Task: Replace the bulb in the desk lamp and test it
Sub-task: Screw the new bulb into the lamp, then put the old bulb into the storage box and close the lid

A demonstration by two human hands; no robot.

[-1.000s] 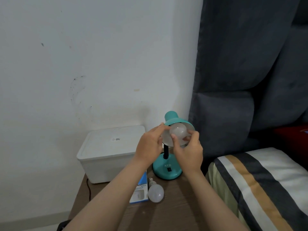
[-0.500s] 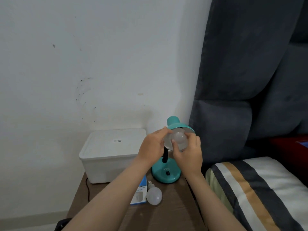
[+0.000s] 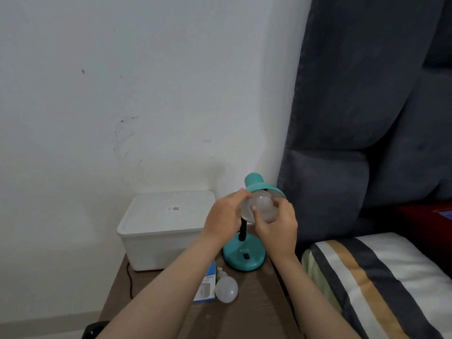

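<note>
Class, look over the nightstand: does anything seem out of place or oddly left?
A loose bulb lies on its side on the nightstand beside the blue box, free to roll. The wall shows dark scuffs. Nothing looks spilled or broken.

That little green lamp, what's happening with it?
A person is changing its bulb. The right hand grips the bulb sitting in the teal lamp shade, while the left hand steadies the shade's rim. Another bulb lies loose on the wooden table beside a blue box. The lamp is not lit.
</note>
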